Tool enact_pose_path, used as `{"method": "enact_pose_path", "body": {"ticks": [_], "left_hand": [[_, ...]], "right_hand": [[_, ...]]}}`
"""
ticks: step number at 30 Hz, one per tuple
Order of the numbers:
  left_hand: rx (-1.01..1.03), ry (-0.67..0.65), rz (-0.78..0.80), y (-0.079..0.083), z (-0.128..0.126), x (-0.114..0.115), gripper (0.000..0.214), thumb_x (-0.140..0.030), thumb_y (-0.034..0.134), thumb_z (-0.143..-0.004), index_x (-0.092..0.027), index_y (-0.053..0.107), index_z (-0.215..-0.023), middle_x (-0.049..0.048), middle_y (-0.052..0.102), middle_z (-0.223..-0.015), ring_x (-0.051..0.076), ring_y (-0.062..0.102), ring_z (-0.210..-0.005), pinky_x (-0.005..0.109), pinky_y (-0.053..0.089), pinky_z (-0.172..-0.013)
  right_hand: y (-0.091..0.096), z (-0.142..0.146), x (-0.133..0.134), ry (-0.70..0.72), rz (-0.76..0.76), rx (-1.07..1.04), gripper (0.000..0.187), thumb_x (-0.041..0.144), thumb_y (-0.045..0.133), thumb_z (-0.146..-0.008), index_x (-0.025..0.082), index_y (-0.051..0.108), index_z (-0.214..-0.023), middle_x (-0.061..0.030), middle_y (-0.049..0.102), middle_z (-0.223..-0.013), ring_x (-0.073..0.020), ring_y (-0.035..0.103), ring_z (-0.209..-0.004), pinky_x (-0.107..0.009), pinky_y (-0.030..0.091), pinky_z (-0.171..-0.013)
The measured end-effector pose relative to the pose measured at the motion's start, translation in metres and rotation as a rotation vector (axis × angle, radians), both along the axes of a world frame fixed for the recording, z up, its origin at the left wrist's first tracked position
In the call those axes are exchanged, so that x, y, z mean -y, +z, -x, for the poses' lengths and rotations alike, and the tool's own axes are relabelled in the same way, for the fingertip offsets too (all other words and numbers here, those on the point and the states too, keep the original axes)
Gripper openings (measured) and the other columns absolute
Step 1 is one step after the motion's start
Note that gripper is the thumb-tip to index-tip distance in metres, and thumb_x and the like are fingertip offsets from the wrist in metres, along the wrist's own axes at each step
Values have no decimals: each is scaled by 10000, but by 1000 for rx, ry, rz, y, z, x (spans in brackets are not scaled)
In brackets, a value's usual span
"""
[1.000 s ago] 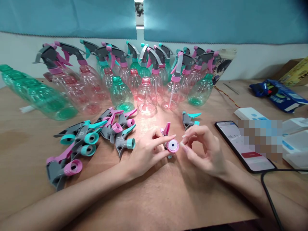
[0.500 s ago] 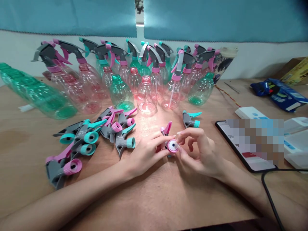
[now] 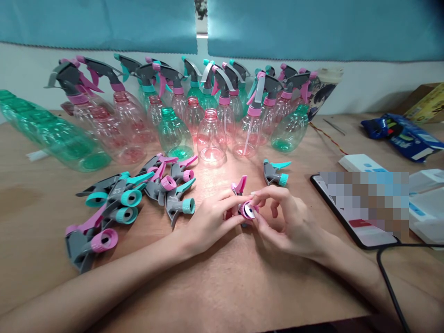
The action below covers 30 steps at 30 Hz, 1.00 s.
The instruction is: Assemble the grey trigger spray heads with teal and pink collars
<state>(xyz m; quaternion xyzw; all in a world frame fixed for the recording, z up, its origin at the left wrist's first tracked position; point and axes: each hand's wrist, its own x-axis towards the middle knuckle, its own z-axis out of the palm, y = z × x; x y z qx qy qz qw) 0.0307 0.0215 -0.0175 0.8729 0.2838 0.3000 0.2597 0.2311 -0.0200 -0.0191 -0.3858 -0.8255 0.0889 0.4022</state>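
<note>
My left hand (image 3: 219,213) is closed round a grey trigger spray head with a pink lever (image 3: 240,185). The pink collar (image 3: 244,209) of this head faces me. A white washer (image 3: 249,211) with a dark hole sits tilted at the collar's mouth. My right hand (image 3: 282,215) pinches the washer's edge between thumb and index finger, its other fingers curled. Left of my hands lies a pile of loose spray heads (image 3: 126,199) with pink or turquoise collars. Another spray head with a turquoise collar (image 3: 276,174) lies just beyond my right hand.
Several pink and green bottles (image 3: 211,138) stand along the back, many with spray heads fitted. Green bottles (image 3: 58,134) line the left. To the right are a phone (image 3: 342,203), white boxes (image 3: 364,163), a black cable (image 3: 385,273) and a blue packet (image 3: 404,134).
My right thumb and index finger have moved slightly left, closer to the pink collar. The white washer, facing me squarely before, is now tilted in the collar. My left hand stays put.
</note>
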Motion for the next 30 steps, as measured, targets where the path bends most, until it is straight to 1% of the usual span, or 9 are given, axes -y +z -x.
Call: {"method": "enact_pose_path", "body": {"ticks": [3, 8, 11, 14, 18, 22, 25, 28, 30], "left_hand": [[-5, 1, -2, 0, 0, 0, 253, -195, 593, -879, -190, 627, -1129, -9, 551, -785, 112, 502, -634, 228, 428, -597], [1, -1, -21, 0, -1, 0, 279, -189, 600, -874, -183, 615, -1153, -6, 544, -787, 113, 502, -637, 227, 430, -596], [4, -9, -37, 0, -1, 1, 276, -197, 593, -880, -175, 610, -1155, 0, 548, -794, 114, 506, -643, 224, 433, -593], [2, -8, -46, -1, -1, 1, 264, -216, 569, -896, -178, 610, -1154, 7, 559, -800, 119, 517, -650, 229, 445, -599], [-6, 0, -57, -2, -2, 2, 273, -217, 560, -902, -178, 601, -1169, 11, 562, -800, 123, 521, -648, 241, 457, -606], [-6, 1, -69, -3, -2, 2, 273, -211, 560, -902, -164, 591, -1169, 11, 551, -804, 125, 518, -648, 247, 463, -606], [-11, -7, -86, -3, -2, 2, 272, -194, 564, -897, -149, 587, -1164, 14, 541, -814, 131, 520, -661, 251, 464, -615], [-19, -16, -96, -3, -2, 2, 270, -186, 579, -888, -145, 585, -1155, 13, 534, -821, 131, 521, -672, 249, 464, -620], [-22, -23, -98, -3, -2, 2, 278, -196, 586, -886, -147, 578, -1160, 8, 529, -820, 128, 518, -670, 243, 463, -616]], "right_hand": [[4, -1, -1, 10, -4, 46, 536, 41, 574, -726, 206, 392, -1203, -54, 624, -944, -169, 610, -781, -278, 496, -589], [8, -1, 0, 5, -29, 75, 463, 56, 573, -762, 199, 400, -1167, -52, 615, -915, -156, 608, -754, -258, 479, -563], [10, -2, 2, 4, 6, 90, 449, 78, 563, -780, 205, 393, -1176, -50, 613, -902, -166, 611, -755, -265, 477, -558], [12, -2, 3, -18, 41, 110, 479, 108, 568, -790, 212, 378, -1217, -58, 622, -927, -182, 622, -786, -277, 481, -568], [14, -1, 3, -61, 23, 145, 479, 134, 574, -800, 215, 384, -1232, -56, 638, -930, -181, 624, -787, -273, 476, -565], [15, 3, 4, -112, -4, 165, 434, 124, 581, -806, 208, 412, -1197, -39, 653, -909, -153, 616, -737, -246, 454, -542], [16, 5, 6, -159, -20, 193, 370, 119, 585, -808, 207, 443, -1139, -19, 635, -858, -141, 616, -705, -228, 418, -502], [16, 5, 8, -204, -37, 223, 275, 152, 591, -816, 207, 462, -1053, -15, 609, -812, -145, 612, -671, -228, 380, -463], [15, 5, 9, -217, -34, 230, 247, 185, 602, -818, 209, 454, -1015, -14, 604, -800, -139, 589, -617, -231, 371, -449]]}}
